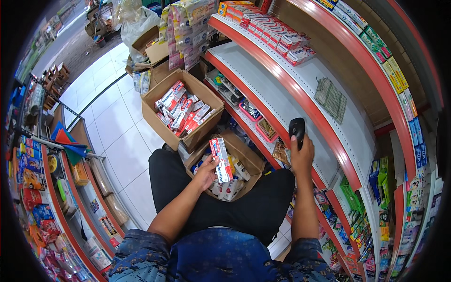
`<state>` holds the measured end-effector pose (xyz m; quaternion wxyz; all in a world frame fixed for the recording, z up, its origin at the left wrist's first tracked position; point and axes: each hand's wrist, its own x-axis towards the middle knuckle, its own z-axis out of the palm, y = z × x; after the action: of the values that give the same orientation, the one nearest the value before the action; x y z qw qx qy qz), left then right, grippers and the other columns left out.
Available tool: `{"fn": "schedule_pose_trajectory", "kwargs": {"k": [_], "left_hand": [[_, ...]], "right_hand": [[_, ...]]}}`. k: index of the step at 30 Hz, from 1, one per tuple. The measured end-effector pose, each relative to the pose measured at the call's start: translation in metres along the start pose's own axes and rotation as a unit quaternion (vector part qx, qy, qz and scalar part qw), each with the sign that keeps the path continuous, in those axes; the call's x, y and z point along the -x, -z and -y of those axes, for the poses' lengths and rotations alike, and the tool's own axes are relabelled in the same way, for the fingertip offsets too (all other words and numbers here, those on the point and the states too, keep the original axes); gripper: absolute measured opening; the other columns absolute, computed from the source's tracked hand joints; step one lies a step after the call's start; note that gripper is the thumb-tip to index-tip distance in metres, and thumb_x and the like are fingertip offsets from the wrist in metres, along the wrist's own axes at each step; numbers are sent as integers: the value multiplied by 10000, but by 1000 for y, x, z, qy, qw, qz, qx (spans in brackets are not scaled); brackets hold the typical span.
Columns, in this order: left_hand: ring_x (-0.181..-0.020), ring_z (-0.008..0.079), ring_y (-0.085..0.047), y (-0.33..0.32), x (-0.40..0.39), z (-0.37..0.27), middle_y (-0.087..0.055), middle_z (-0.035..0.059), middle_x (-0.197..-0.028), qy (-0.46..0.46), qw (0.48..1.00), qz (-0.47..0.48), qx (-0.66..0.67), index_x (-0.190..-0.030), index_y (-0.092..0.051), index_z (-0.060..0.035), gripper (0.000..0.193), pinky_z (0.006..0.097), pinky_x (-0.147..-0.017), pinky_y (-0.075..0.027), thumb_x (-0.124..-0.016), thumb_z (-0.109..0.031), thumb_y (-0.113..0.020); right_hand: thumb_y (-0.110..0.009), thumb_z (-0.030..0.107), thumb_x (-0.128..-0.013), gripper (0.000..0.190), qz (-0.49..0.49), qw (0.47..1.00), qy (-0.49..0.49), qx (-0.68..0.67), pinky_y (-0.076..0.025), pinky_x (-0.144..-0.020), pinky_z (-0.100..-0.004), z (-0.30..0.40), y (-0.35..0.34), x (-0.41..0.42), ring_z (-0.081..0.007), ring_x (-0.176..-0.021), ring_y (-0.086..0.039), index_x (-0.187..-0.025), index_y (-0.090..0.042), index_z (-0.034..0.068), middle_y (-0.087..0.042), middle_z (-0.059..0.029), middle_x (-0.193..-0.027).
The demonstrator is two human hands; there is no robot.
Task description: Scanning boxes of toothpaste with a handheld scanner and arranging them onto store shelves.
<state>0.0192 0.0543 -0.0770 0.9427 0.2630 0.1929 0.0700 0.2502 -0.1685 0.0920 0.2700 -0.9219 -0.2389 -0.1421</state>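
Observation:
My left hand [206,175] grips a Pepsodent toothpaste box [222,160], red and white, held tilted above an open cardboard carton between my knees. That carton [252,151] contains bottles and white packs, partly covered by the hand and box. Over the shelving at the right, my right hand [302,153] is closed around a black rounded handheld object [297,128]; its exact kind is unclear. A second open carton [165,132], beyond my left knee, is filled with jumbled Pepsodent boxes [179,111].
Pepsodent boxes [271,30] stand in rows on the upper red-edged shelf [243,37], where a checked cloth [330,98] also lies. Sachet strips [188,31] hang at the shelf's far end. Another stocked shelf unit [53,197] stands left, across white floor tiles [116,109].

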Motion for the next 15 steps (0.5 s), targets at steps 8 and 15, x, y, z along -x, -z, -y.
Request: {"fn": "schedule_pose_trajectory", "kwargs": {"k": [8,15], "left_hand": [[-1113,177,-631,-15,2,-5,-595,37,-1245,-9,1000,0,-1,-1438,-417,-135,530,388,-943,-541,-971,-250,-640],[-1136,194,-622,-1,5,-4,-602,34,-1267,-26,999,-19,-12,-1475,-380,-141,590,400,-961,-518,-964,-267,-648]], "right_hand": [[-525,471,-976,608,-8,973,48,224,-388,-964,-571,-74,-27,-40,-434,-1084,-556,-1372,-483,12,-595,-255,-1148],[-618,456,-928,698,-81,953,36,291,-249,-1119,-630,5,-21,-21,-459,-1344,-389,-1429,-436,5,-458,-268,-1419]]}}
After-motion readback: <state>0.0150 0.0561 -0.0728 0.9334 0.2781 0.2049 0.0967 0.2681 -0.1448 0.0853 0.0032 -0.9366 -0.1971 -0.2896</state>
